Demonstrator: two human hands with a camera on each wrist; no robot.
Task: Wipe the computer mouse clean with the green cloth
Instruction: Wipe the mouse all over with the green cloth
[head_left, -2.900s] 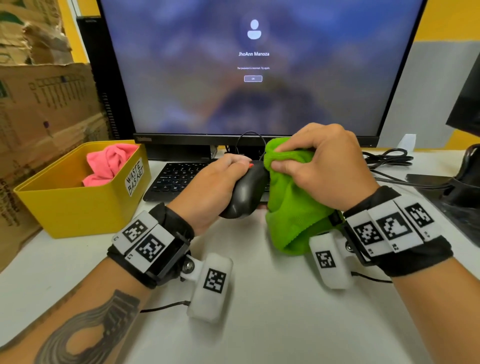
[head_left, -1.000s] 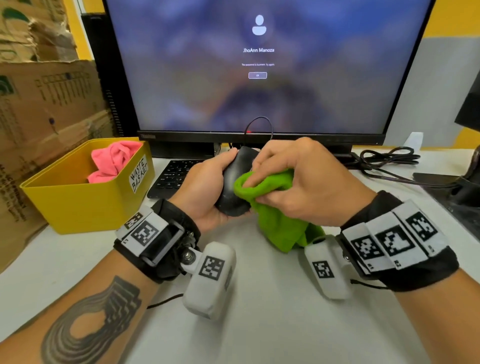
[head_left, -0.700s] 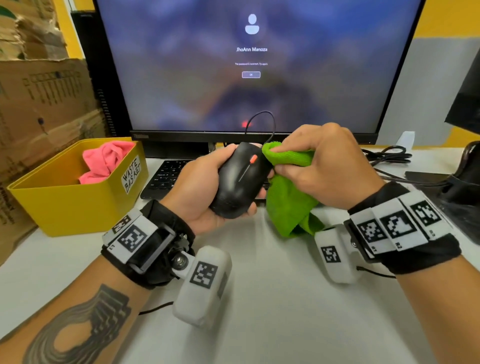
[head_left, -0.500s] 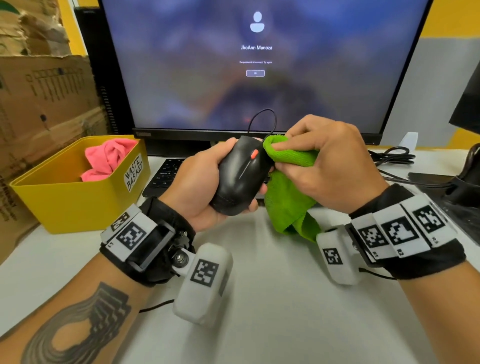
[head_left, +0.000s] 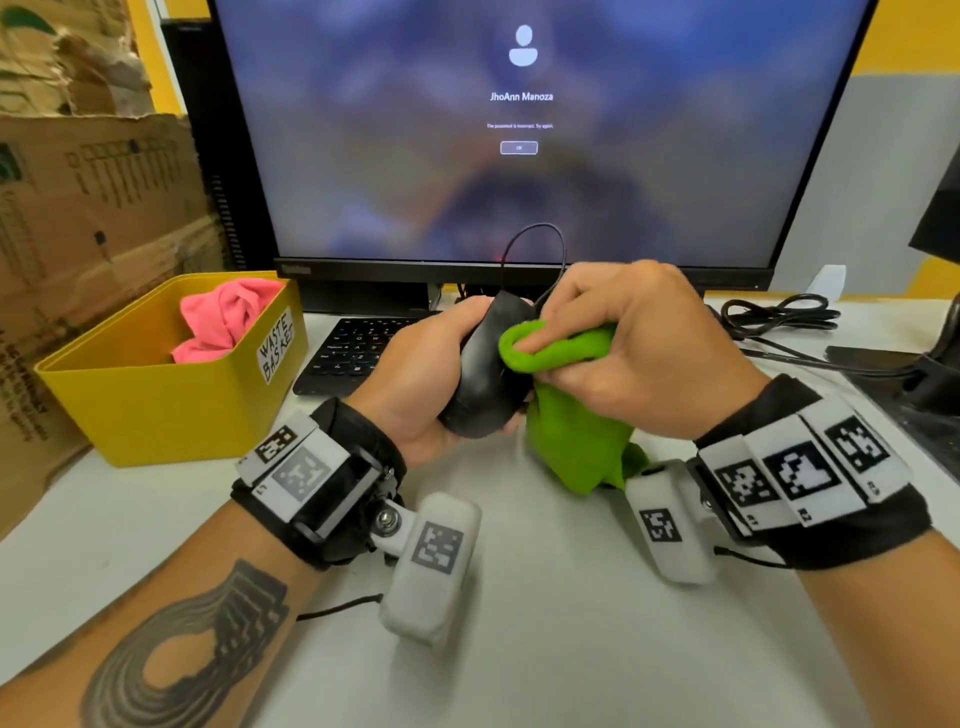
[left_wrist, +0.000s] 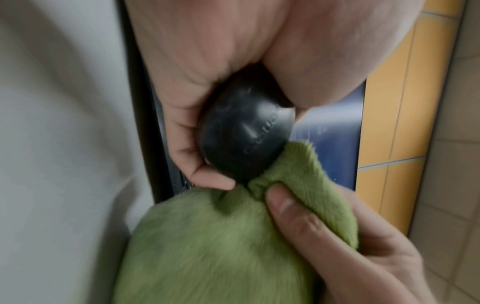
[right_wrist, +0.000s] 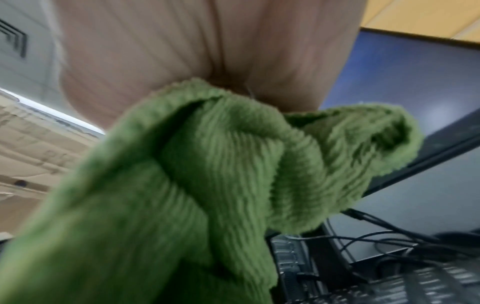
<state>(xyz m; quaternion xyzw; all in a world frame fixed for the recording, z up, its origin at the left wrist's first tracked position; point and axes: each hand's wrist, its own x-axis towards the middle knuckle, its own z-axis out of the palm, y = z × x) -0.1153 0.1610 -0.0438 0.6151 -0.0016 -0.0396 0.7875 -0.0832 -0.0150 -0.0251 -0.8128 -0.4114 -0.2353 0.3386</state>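
- Left hand (head_left: 421, 384) wrapped round black computer mouse (head_left: 480, 379), lifted clear of white desk (head_left: 545, 649), tilted on its side, cable looping up toward monitor (head_left: 519, 130).
- Right hand (head_left: 634, 353) clenched on green cloth (head_left: 566, 415); bunched fold pressed against right side of mouse by fingertips, remainder hanging down toward desk.
- From left wrist: rounded rear of mouse (left_wrist: 244, 133) cupped in palm, cloth (left_wrist: 221, 246) touching its lower edge, right thumb (left_wrist: 288, 207) on the fabric.
- Keyboard (head_left: 358, 353) just beyond the hands, under monitor.
- Far left: yellow bin (head_left: 156, 405) labelled "WASTE BASKET", pink cloth (head_left: 223, 317) inside.
- Cardboard boxes (head_left: 88, 208) left of bin.
- Coiled black cables (head_left: 779, 317) far right.
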